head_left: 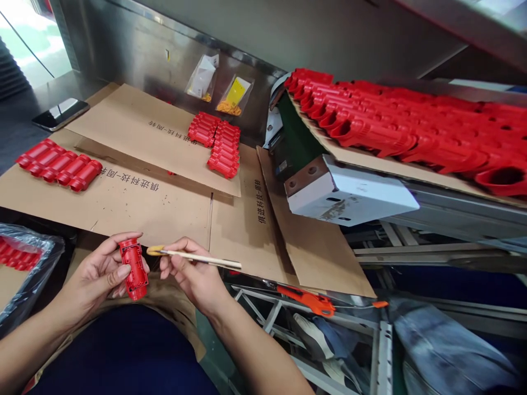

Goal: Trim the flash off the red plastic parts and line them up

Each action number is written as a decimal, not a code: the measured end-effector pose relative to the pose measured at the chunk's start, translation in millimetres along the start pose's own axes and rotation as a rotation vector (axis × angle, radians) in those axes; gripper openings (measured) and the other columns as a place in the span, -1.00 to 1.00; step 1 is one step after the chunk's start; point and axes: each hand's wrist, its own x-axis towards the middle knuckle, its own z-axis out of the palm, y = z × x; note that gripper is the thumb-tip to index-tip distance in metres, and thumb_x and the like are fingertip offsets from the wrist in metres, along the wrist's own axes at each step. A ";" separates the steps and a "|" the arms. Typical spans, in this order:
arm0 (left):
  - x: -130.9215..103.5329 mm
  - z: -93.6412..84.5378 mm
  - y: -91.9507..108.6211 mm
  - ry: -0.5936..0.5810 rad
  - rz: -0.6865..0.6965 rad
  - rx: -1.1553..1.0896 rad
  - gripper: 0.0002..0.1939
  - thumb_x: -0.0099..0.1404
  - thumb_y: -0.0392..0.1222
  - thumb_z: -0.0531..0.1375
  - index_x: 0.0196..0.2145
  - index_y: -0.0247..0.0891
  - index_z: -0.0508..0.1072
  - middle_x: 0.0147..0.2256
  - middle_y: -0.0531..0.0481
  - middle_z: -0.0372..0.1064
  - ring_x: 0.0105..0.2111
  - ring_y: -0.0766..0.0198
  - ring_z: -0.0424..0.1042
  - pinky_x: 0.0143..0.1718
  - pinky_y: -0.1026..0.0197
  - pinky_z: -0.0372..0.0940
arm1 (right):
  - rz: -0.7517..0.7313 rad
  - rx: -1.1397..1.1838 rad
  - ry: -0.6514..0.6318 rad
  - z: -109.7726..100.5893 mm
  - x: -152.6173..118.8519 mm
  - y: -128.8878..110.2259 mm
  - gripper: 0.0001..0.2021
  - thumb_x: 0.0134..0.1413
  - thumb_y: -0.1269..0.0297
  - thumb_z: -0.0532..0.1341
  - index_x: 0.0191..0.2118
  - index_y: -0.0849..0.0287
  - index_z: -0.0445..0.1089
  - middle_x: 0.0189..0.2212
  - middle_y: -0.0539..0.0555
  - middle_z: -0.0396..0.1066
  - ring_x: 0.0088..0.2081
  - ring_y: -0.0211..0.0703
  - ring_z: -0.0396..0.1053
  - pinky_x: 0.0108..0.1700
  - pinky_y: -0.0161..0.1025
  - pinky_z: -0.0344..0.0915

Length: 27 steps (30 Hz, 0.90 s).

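Note:
Upright between the fingers and thumb of my left hand is a red ribbed plastic part with dark lines around its side. My right hand pinches a thin brush with a pale handle. The brush's yellowish tip points left and is close to the upper right of the red part; whether they touch is unclear. Both hands are at the front edge of the cardboard sheets. Several similar red parts lie in a row at the left, and more red parts lie further back.
Many red parts fill a raised cardboard-lined shelf at the right, above a white metal block. An orange cutter lies at the front edge. Behind are a phone and two small bags. A plastic-lined bin stands at left.

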 end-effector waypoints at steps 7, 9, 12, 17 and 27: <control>2.7 -11.2 -6.5 -0.010 0.071 0.097 -0.58 0.36 -0.08 0.48 0.12 -0.16 0.58 -0.12 -0.20 0.58 -0.42 0.23 0.48 -0.43 0.26 0.47 | -0.407 -0.438 0.241 19.7 -13.6 -1.4 -0.84 0.43 0.19 0.35 0.01 0.09 0.60 -0.07 0.18 0.67 -0.04 -0.07 0.65 0.02 -0.13 0.61; 3.3 -14.8 -10.9 -0.023 0.099 0.140 -0.61 0.37 -0.11 0.48 0.11 -0.13 0.58 -0.22 -0.11 0.56 -0.43 0.23 0.50 -0.40 0.24 0.51 | -0.540 -0.560 0.180 28.0 -18.5 -6.4 -0.82 0.47 0.22 0.31 0.07 0.09 0.58 -0.06 0.20 0.66 -0.04 -0.05 0.63 0.01 -0.10 0.60; 1.7 -15.6 -15.1 -0.014 0.109 0.161 -0.60 0.35 -0.14 0.50 0.10 -0.13 0.56 -0.25 -0.06 0.57 -0.41 0.21 0.55 -0.36 0.21 0.57 | -0.648 -0.617 0.178 36.7 -18.4 -7.5 -0.79 0.51 0.26 0.24 0.12 0.11 0.54 -0.07 0.20 0.66 -0.06 -0.03 0.63 -0.04 -0.08 0.62; -1.7 -13.8 -16.6 -0.052 0.130 0.148 -0.60 0.35 -0.17 0.50 0.09 -0.16 0.55 -0.26 -0.05 0.61 -0.38 0.23 0.60 -0.35 0.28 0.59 | -0.695 -0.622 0.186 39.8 -14.2 -2.5 -0.78 0.48 0.35 0.24 0.14 0.16 0.51 -0.07 0.22 0.65 -0.05 -0.04 0.62 -0.03 -0.07 0.61; -1.4 -13.2 -18.4 -0.059 0.133 0.139 -0.63 0.37 -0.17 0.48 0.08 -0.08 0.56 -0.25 0.00 0.61 -0.39 0.24 0.60 -0.36 0.26 0.60 | -0.670 -0.628 0.184 40.1 -17.6 -1.0 -0.78 0.45 0.40 0.25 0.12 0.19 0.52 -0.05 0.22 0.64 -0.05 -0.07 0.58 -0.01 -0.12 0.56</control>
